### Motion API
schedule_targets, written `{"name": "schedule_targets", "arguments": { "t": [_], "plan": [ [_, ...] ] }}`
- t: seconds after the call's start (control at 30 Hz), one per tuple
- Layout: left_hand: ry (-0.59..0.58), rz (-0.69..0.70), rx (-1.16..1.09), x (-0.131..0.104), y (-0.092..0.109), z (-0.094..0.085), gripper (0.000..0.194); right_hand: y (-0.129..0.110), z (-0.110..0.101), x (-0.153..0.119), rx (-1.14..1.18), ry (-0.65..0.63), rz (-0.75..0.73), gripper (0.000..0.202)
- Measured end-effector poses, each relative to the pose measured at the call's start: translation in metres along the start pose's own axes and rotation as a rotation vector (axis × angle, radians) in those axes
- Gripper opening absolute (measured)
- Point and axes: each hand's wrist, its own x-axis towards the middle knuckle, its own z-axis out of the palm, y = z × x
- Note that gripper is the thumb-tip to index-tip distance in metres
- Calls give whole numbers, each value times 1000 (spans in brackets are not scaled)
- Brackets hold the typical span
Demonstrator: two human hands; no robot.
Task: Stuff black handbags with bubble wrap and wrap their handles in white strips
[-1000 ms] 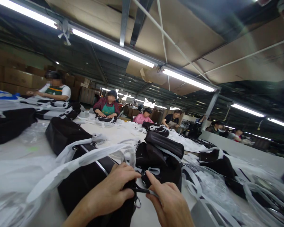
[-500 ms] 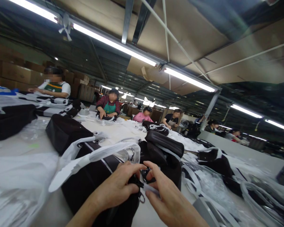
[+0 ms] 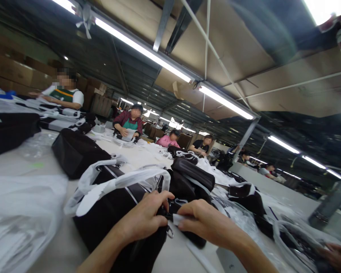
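Observation:
A black handbag [image 3: 102, 216] lies in front of me, its handles [image 3: 130, 180] wrapped in white paper. My left hand [image 3: 142, 217] is closed at the bag's right end, thumb and fingers pinching a small black part there. Just below that grip hangs a metal ring [image 3: 169, 232]. Between the thumb and fingers of my right hand [image 3: 206, 220] is a small white strip [image 3: 178, 218], its tip close to the black part. Whether the strip touches that part I cannot tell.
More black bags [image 3: 76, 151] lie around, one with a rolled flap [image 3: 193, 172] just beyond my hands. Clear plastic wrap [image 3: 243, 223] and white sheeting [image 3: 22, 220] cover parts of the table. Another person's hand [image 3: 339, 254] shows at lower right. Several co-workers sit farther along.
My right hand has turned and closed, now pinching the white strip near the bag's end. The left hand keeps its pinch. A hand has come in at lower right.

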Motion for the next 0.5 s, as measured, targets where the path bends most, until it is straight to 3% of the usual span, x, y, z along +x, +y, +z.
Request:
{"name": "schedule_targets", "arguments": {
  "t": [0.17,0.3,0.5],
  "plan": [
    [16,-4,-24,0,-1,0,59,-13,16,12,-135,75,20,24],
    [15,0,-33,1,-3,-2,55,-18,27,17,-237,70,81,13],
    [-26,112,0,1,-5,-7,38,-23,27,17,-189,78,111,19]
  ]
}}
